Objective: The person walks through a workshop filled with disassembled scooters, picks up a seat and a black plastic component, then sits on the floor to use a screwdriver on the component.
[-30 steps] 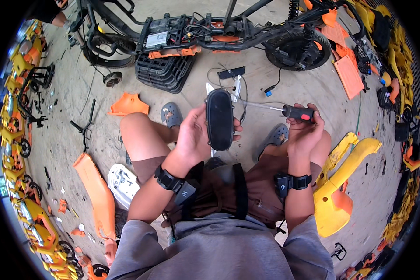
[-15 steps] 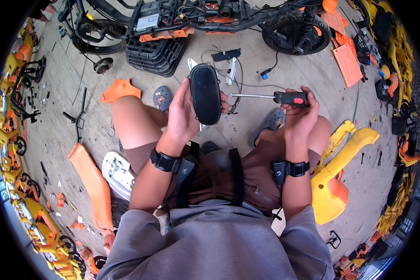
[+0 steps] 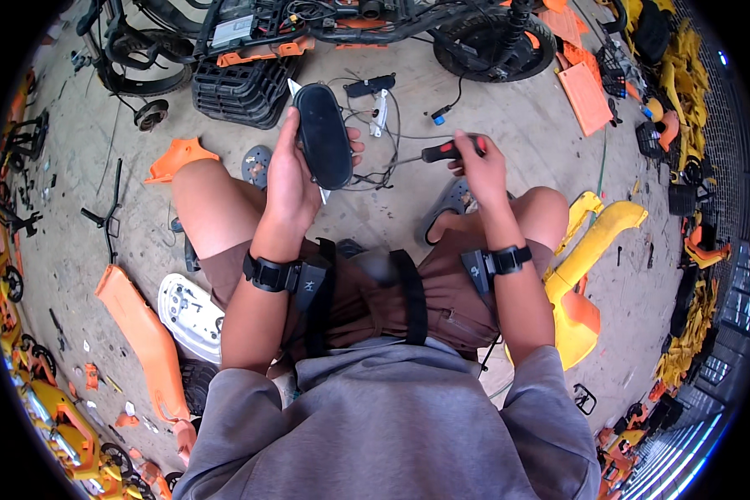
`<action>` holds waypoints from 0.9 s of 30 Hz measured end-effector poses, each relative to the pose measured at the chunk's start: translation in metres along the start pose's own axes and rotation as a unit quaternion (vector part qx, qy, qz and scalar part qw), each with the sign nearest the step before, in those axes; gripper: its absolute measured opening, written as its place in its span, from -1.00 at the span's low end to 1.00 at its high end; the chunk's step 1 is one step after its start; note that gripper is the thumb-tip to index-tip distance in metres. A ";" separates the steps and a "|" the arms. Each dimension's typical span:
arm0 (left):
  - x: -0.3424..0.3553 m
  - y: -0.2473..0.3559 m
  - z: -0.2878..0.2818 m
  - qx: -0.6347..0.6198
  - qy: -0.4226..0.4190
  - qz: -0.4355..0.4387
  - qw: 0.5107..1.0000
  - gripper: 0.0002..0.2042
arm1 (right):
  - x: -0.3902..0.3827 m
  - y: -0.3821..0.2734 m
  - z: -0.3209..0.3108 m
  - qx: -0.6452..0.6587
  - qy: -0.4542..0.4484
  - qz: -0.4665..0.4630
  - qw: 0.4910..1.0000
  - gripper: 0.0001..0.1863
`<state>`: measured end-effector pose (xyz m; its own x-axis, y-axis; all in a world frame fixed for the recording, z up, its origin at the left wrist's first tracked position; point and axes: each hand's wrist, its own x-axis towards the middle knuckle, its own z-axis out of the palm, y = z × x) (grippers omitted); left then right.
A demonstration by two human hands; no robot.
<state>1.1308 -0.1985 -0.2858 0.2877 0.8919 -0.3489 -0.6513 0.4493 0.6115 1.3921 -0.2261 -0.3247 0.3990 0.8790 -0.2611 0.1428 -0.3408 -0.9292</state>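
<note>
My left hand [image 3: 285,187] is closed round a black oval housing [image 3: 323,133], tilted with its upper end to the left; white bracket tips [image 3: 294,88] stick out behind it. To its right, my right hand [image 3: 483,171] grips a screwdriver [image 3: 438,153] with a black and red handle, its shaft pointing left toward the housing; whether the tip touches is unclear. Thin cables [image 3: 375,179] lie on the floor below and beyond the housing, near a small white metal part [image 3: 379,115] and a black strip-shaped piece [image 3: 369,86].
A stripped bike frame [image 3: 350,33] with wheels spans the far side above a black crate [image 3: 237,96]. Orange panels [image 3: 133,325], a white molded part [image 3: 190,308] and handlebars [image 3: 108,221] lie left; yellow body parts [image 3: 592,258] lie right. Rows of yellow vehicles [image 3: 62,417] line the left edge.
The view has shifted. My right hand and screwdriver have moved left, closer to my left hand, and the housing has tipped further leftward at its upper end.
</note>
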 end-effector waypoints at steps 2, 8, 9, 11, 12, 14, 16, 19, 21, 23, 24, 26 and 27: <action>-0.001 0.002 0.000 -0.001 0.036 -0.011 0.999 -0.47 | 0.015 0.011 0.014 -0.123 -0.036 -0.026 0.991 -0.60; 0.002 0.005 -0.006 -0.016 0.053 -0.011 0.998 -0.46 | 0.053 0.110 0.038 -0.349 -0.057 0.002 0.935 -0.55; 0.004 0.005 -0.007 -0.016 0.061 -0.016 0.998 -0.47 | 0.056 0.135 0.035 -0.370 -0.044 0.018 0.928 -0.55; 0.003 0.006 -0.015 -0.025 0.080 -0.013 0.996 -0.47 | 0.039 0.159 0.042 -0.353 0.007 0.034 0.935 -0.56; 0.003 0.006 -0.019 -0.030 0.091 -0.012 0.995 -0.47 | 0.032 0.164 0.047 -0.351 0.018 0.071 0.933 -0.54; 0.003 0.005 -0.016 -0.021 0.091 -0.016 0.995 -0.47 | 0.020 0.193 0.036 -0.341 0.024 0.088 0.936 -0.53; 0.003 0.001 -0.014 -0.014 0.090 -0.023 0.996 -0.47 | 0.014 0.217 0.030 -0.375 0.041 0.122 0.918 -0.53; 0.006 -0.005 -0.019 -0.005 0.089 -0.037 0.995 -0.47 | 0.011 0.227 0.029 -0.425 0.014 0.164 0.890 -0.53; 0.006 -0.007 -0.023 -0.005 0.086 -0.041 0.995 -0.47 | 0.009 0.212 0.031 -0.443 -0.021 0.198 0.874 -0.52; 0.007 -0.007 -0.022 -0.008 0.080 -0.049 0.996 -0.47 | 0.011 0.211 0.026 -0.419 -0.020 0.241 0.875 -0.53; 0.007 -0.008 -0.021 -0.008 0.077 -0.054 0.996 -0.47 | 0.009 0.212 0.023 -0.407 -0.020 0.262 0.875 -0.54; 0.006 -0.009 -0.020 -0.005 0.076 -0.051 0.996 -0.48 | 0.004 0.194 0.028 -0.438 -0.012 0.237 0.867 -0.49; 0.004 -0.009 -0.019 -0.006 0.077 -0.052 0.996 -0.48 | 0.002 0.186 0.032 -0.453 -0.009 0.224 0.863 -0.47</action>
<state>1.1242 -0.2001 -0.3065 0.2429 0.8222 -0.5148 -0.6319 0.5367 0.5591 1.3904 -0.2768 -0.5065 0.5851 0.5941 -0.5520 0.6306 -0.7613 -0.1509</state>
